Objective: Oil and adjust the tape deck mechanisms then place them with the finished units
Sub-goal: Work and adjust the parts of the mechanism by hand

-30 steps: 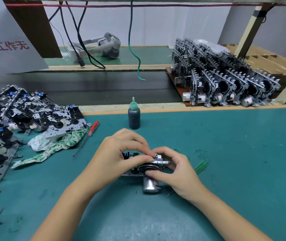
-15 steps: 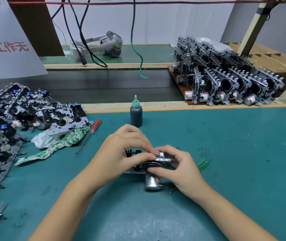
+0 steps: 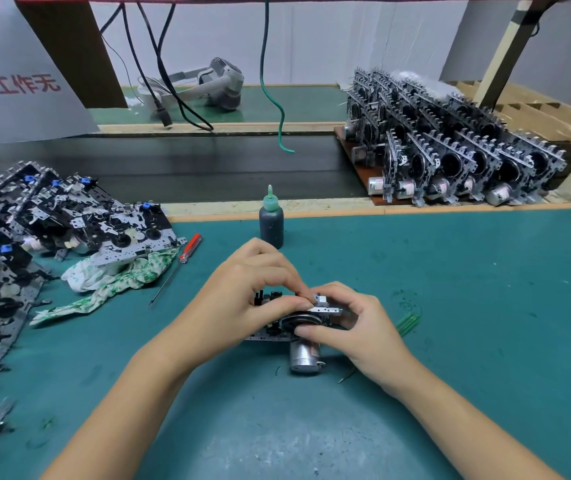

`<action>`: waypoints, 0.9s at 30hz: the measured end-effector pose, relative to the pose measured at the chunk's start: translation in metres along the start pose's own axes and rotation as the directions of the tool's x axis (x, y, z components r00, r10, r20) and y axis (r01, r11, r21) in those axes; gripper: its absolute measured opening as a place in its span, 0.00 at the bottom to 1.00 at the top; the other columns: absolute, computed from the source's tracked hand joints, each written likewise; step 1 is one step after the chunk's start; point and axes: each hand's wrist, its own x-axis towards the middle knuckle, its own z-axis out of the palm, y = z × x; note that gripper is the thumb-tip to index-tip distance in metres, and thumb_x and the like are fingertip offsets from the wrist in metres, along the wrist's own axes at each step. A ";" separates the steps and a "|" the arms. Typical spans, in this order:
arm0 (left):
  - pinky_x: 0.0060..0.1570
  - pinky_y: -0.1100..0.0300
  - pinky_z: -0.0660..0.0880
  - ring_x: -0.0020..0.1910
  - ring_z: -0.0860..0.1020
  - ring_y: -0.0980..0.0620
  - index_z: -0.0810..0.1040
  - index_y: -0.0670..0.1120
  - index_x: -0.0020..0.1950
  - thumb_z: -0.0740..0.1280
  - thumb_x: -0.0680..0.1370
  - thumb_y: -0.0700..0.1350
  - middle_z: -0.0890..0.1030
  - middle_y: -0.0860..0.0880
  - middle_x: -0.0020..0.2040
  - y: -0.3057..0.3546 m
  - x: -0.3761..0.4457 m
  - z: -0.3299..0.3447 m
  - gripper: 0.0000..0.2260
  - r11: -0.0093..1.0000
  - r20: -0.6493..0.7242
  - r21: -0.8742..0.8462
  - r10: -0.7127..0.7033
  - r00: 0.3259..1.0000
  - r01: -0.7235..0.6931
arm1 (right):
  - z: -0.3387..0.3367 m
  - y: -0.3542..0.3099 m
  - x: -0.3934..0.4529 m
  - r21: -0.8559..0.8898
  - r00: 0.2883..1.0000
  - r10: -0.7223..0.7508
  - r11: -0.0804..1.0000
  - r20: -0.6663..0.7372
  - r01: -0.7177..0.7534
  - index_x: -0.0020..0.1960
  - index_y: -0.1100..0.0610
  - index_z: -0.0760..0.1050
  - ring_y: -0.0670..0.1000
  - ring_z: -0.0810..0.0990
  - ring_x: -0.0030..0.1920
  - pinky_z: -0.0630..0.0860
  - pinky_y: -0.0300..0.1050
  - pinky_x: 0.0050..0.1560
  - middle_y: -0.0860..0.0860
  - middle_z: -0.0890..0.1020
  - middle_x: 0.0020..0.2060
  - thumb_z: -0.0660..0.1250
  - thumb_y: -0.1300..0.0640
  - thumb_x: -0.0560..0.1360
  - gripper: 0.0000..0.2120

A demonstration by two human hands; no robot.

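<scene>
Red-handled screwdriver (image 3: pixel 187 252) beside crumpled green-printed cloth (image 3: pixel 111 282) on teal mat (image 3: pixel 467 306)

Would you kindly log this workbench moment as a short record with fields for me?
Work item: tape deck mechanism on the teal mat, motor toward the person
Left hand: grips the mechanism's left and top
Right hand: holds its right side, thumb on the flywheel
Oil bottle: upright, behind the hands
Screwdriver: lying left of the bottle
Unfinished pile: far left
Finished units: rows on a board, back right
</scene>
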 end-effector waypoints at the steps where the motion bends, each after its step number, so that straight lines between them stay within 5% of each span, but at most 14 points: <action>1: 0.53 0.67 0.66 0.48 0.70 0.59 0.79 0.58 0.44 0.69 0.73 0.54 0.80 0.59 0.42 0.000 0.001 0.000 0.02 1.000 -0.001 0.006 0.007 1.000 -0.007 | 0.000 0.000 0.000 -0.001 1.000 -0.003 1.000 0.000 0.003 0.46 0.50 0.81 0.46 0.80 0.45 0.74 0.37 0.50 0.47 0.81 0.42 0.77 0.63 0.66 0.13; 9: 0.53 0.62 0.67 0.48 0.70 0.59 0.83 0.55 0.44 0.66 0.73 0.55 0.80 0.59 0.41 -0.001 -0.003 0.002 0.07 1.000 -0.016 0.013 0.016 1.000 -0.015 | -0.003 -0.001 0.001 -0.125 0.999 -0.037 0.991 0.014 0.038 0.46 0.50 0.80 0.44 0.78 0.48 0.70 0.31 0.51 0.45 0.79 0.44 0.78 0.64 0.65 0.14; 16: 0.53 0.60 0.68 0.49 0.70 0.59 0.84 0.54 0.44 0.66 0.74 0.55 0.79 0.60 0.40 -0.003 -0.004 0.004 0.09 0.999 -0.047 0.031 0.025 0.999 -0.024 | -0.013 0.000 -0.007 -0.345 0.999 0.021 0.938 0.024 -0.012 0.51 0.44 0.78 0.42 0.79 0.53 0.73 0.40 0.58 0.40 0.81 0.48 0.79 0.54 0.64 0.18; 20: 0.53 0.61 0.68 0.49 0.71 0.59 0.83 0.56 0.44 0.66 0.74 0.54 0.78 0.62 0.40 -0.004 -0.003 0.004 0.06 0.999 -0.049 0.039 0.037 0.998 -0.035 | -0.020 0.001 -0.011 -0.365 1.000 0.013 0.931 -0.022 -0.020 0.47 0.43 0.80 0.42 0.81 0.48 0.75 0.42 0.55 0.42 0.84 0.44 0.78 0.54 0.65 0.13; 24: 0.53 0.63 0.68 0.49 0.71 0.59 0.82 0.57 0.45 0.66 0.74 0.54 0.78 0.62 0.40 -0.004 -0.004 0.004 0.06 0.999 -0.043 0.032 0.039 0.998 -0.038 | -0.021 0.004 -0.010 -0.346 1.000 -0.001 0.938 -0.026 -0.008 0.45 0.40 0.80 0.39 0.82 0.46 0.75 0.36 0.54 0.40 0.84 0.42 0.77 0.56 0.66 0.14; 27: 0.52 0.64 0.68 0.48 0.72 0.59 0.81 0.59 0.45 0.66 0.74 0.53 0.78 0.62 0.40 -0.005 -0.004 0.004 0.04 0.999 -0.045 0.025 0.041 0.998 -0.040 | -0.027 0.009 -0.012 -0.527 0.987 -0.152 0.844 -0.060 0.098 0.45 0.42 0.83 0.38 0.79 0.43 0.71 0.29 0.47 0.37 0.82 0.36 0.78 0.54 0.65 0.11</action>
